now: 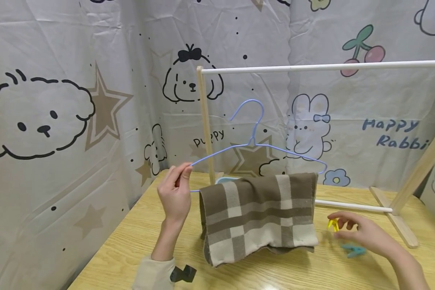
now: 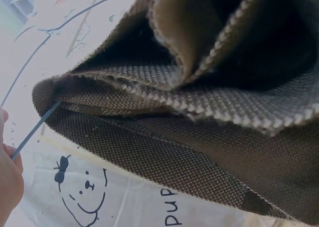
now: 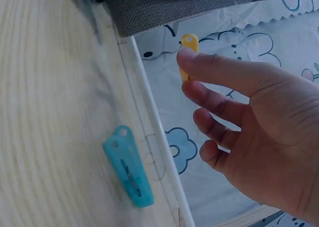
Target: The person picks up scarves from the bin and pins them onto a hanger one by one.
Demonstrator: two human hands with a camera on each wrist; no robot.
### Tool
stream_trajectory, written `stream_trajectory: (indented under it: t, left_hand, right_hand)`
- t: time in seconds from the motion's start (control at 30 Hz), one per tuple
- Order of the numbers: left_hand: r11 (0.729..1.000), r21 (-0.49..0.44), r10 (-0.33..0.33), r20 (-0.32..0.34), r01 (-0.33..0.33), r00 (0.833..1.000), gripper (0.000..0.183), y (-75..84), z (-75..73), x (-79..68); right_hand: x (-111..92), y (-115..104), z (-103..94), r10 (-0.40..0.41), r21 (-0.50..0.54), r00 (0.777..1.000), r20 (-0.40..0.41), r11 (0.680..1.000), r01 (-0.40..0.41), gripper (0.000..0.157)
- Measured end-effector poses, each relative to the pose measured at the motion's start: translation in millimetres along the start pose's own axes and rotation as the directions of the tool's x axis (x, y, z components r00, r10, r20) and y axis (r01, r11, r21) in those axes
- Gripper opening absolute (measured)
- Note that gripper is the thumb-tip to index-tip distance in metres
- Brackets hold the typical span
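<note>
My left hand grips the left end of a blue wire hanger, holding it upright above the table. Folded over the hanger's lower bar hangs a brown and cream checked scarf, its lower edge close over the tabletop. In the left wrist view the scarf's layered folds fill most of the picture. To the right of the scarf, my right hand pinches a yellow clothespin between thumb and index finger, the other fingers loosely bent. A teal clothespin lies on the table below that hand.
Behind the scarf stands a drying rack with wooden legs and a white top rail. Its lower white rail runs near the tabletop. A light blue object shows partly behind the scarf. Printed curtains enclose the wooden table.
</note>
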State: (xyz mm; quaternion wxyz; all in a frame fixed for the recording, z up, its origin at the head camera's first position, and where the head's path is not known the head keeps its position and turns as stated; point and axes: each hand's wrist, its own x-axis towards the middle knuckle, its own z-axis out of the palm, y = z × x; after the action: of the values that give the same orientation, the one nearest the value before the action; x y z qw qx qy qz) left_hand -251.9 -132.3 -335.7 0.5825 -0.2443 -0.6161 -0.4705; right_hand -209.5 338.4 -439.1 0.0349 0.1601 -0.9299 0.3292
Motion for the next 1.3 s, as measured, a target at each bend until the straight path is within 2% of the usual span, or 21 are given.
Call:
stream_trajectory:
  t: [0.2,0.33,0.5,0.6,0.8,1.03,1.3]
  left_hand:
    - [1.0,-0.009,0.002,0.002,-0.002,1.0,0.008,0.9,0.8,-0.1]
    - [1.0,-0.005,0.0,0.003,0.0,1.0,0.011,2.0,1.0,-0.2]
    - [1.0,-0.009,0.0,0.0,0.0,1.0,0.012,1.7,0.3,0.3]
    - [1.0,-0.013,0.004,0.002,-0.004,1.0,0.011,0.9,0.6,0.2]
    - [1.0,-0.008,0.012,0.004,-0.011,1.0,0.012,1.4,0.0,-0.5]
    - [1.0,-0.003,0.015,0.025,-0.015,1.0,0.011,3.9,0.6,-3.4]
    - [1.0,-0.015,0.018,0.023,-0.018,1.0,0.007,5.7,4.3,-4.1]
  right_hand:
    - [0,-16,-4.2,-0.042,-0.012,0.992,-0.117,0.999,0.041,0.033]
    - [0,-26,-5.7,-0.095,-0.005,0.97,-0.223,0.995,0.096,0.027]
    - [0,-38,-6.9,-0.107,-0.002,0.946,-0.307,0.994,0.112,0.024]
    - [1,-44,-6.6,-0.152,-0.01,0.925,-0.348,0.987,0.159,0.023]
    - [4,-57,-3.8,-0.255,-0.031,0.865,-0.433,0.963,0.268,0.029]
    - [8,-79,-0.2,-0.374,-0.094,0.811,-0.449,0.923,0.373,0.037]
    - [18,-107,-1.7,-0.468,-0.111,0.768,-0.437,0.875,0.471,0.046]
